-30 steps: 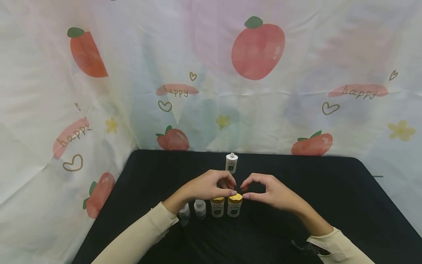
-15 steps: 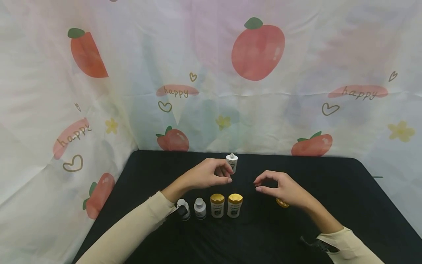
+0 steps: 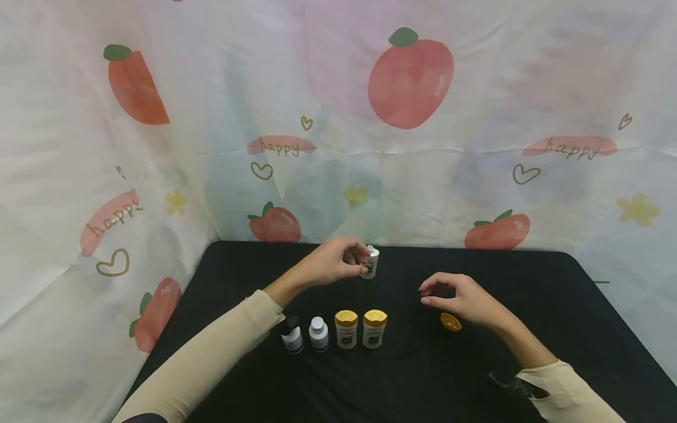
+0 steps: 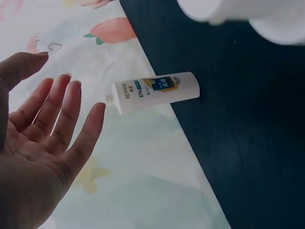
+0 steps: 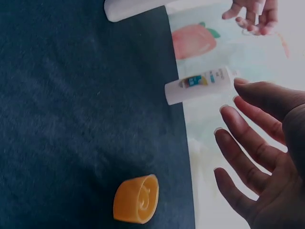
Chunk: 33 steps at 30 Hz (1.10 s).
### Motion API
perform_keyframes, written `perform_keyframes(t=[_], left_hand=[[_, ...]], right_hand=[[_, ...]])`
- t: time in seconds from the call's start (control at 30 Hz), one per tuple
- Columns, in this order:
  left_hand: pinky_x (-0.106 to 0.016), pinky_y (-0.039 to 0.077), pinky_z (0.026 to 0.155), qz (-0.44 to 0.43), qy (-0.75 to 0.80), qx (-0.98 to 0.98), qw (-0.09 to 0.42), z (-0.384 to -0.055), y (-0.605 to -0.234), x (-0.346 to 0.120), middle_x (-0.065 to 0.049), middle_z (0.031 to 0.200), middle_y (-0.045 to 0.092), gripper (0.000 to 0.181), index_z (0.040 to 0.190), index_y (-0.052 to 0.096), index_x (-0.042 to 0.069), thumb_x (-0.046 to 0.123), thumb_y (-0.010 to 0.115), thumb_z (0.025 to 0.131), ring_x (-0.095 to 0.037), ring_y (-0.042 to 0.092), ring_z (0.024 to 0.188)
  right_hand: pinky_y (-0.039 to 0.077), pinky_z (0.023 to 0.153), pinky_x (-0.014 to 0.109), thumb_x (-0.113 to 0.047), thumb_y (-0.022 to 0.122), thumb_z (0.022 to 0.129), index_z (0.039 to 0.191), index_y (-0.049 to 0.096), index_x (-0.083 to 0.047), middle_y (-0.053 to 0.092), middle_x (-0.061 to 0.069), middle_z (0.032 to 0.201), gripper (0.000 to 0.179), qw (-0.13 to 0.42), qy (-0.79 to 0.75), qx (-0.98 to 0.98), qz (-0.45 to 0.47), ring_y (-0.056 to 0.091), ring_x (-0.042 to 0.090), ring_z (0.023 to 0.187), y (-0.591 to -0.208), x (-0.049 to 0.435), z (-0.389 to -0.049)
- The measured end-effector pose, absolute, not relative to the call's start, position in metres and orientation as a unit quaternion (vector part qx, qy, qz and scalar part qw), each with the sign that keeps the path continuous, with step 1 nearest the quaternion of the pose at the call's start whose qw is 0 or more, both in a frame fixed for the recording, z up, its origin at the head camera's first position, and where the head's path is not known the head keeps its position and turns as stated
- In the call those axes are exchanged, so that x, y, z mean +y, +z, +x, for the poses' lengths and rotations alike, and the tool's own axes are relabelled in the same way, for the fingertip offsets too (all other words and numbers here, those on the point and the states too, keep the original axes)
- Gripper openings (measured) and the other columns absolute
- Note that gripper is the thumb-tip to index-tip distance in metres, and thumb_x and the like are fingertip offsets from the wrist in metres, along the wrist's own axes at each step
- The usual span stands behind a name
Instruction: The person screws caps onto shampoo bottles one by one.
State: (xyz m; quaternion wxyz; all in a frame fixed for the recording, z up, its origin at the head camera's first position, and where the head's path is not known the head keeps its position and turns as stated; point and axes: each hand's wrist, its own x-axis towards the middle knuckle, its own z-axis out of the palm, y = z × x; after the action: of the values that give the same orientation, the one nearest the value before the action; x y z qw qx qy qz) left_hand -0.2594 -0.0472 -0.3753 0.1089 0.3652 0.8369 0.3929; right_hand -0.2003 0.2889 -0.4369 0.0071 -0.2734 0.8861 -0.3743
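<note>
An uncapped white bottle [image 3: 372,263] stands upright at the back of the black table, its bare neck showing. In the head view my left hand [image 3: 341,261] overlaps its left side. From the left wrist view, the fingers [image 4: 68,112] are spread and relaxed, with nothing held; whether the index fingertip touches the neck I cannot tell. To the right, my right hand [image 3: 460,298] hovers with loosely bent fingers around nothing. Just below it lies a yellow-orange cap [image 3: 451,322], hollow side showing in the right wrist view [image 5: 137,199].
Two white bottles with gold caps [image 3: 346,329] [image 3: 375,329] stand in a front row. Left of them are two smaller white bottles [image 3: 319,333] [image 3: 292,341], the leftmost partly hidden by the left wrist's dark camera. A printed curtain [image 3: 328,88] rises behind the table.
My left hand has moved away from the gold-capped bottles, back toward the uncapped bottle. My right hand has shifted right, and the loose cap beneath it has come into view.
</note>
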Motion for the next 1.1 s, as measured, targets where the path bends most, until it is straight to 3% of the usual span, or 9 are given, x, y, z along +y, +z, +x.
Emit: perform_keyframes(t=[0.2, 0.47, 0.77, 1.1], left_hand=[[-0.03, 0.053, 0.078, 0.352, 0.373, 0.854, 0.087, -0.272, -0.378, -0.044, -0.013, 0.118, 0.066, 0.034, 0.125, 0.063, 0.003, 0.015, 0.073, 0.095, -0.014, 0.063, 0.091], [-0.032, 0.052, 0.082, 0.354, 0.36, 0.861, 0.065, -0.288, -0.387, -0.042, -0.009, 0.127, 0.063, 0.04, 0.128, 0.06, 0.011, 0.021, 0.076, 0.093, -0.015, 0.061, 0.099], [-0.034, 0.052, 0.088, 0.358, 0.36, 0.859, 0.063, -0.299, -0.396, -0.04, -0.003, 0.126, 0.061, 0.042, 0.128, 0.059, 0.012, 0.02, 0.078, 0.092, -0.017, 0.061, 0.105], [-0.038, 0.051, 0.097, 0.339, 0.339, 0.873, 0.088, -0.312, -0.412, -0.029, -0.01, 0.132, 0.058, 0.047, 0.133, 0.057, 0.002, 0.017, 0.076, 0.093, -0.026, 0.06, 0.117]], right_hand=[[0.055, 0.089, 0.045, -0.026, 0.076, 0.093, 0.105, 0.071, -0.025, 0.072, -0.013, 0.099, 0.013, 0.008, -0.367, 0.892, -0.263, 0.067, 0.006, 0.093, -0.442, 0.296, -0.199], [0.057, 0.086, 0.037, -0.028, 0.076, 0.093, 0.106, 0.072, -0.019, 0.072, -0.01, 0.098, 0.016, 0.027, -0.378, 0.892, -0.245, 0.068, 0.006, 0.091, -0.451, 0.304, -0.195], [0.057, 0.085, 0.04, -0.031, 0.077, 0.091, 0.109, 0.071, -0.013, 0.072, 0.001, 0.104, 0.026, 0.04, -0.386, 0.894, -0.224, 0.067, 0.006, 0.094, -0.455, 0.312, -0.187], [0.057, 0.083, 0.039, -0.032, 0.081, 0.088, 0.112, 0.07, -0.013, 0.071, 0.003, 0.106, 0.033, 0.037, -0.37, 0.9, -0.226, 0.069, 0.021, 0.096, -0.458, 0.318, -0.184]])
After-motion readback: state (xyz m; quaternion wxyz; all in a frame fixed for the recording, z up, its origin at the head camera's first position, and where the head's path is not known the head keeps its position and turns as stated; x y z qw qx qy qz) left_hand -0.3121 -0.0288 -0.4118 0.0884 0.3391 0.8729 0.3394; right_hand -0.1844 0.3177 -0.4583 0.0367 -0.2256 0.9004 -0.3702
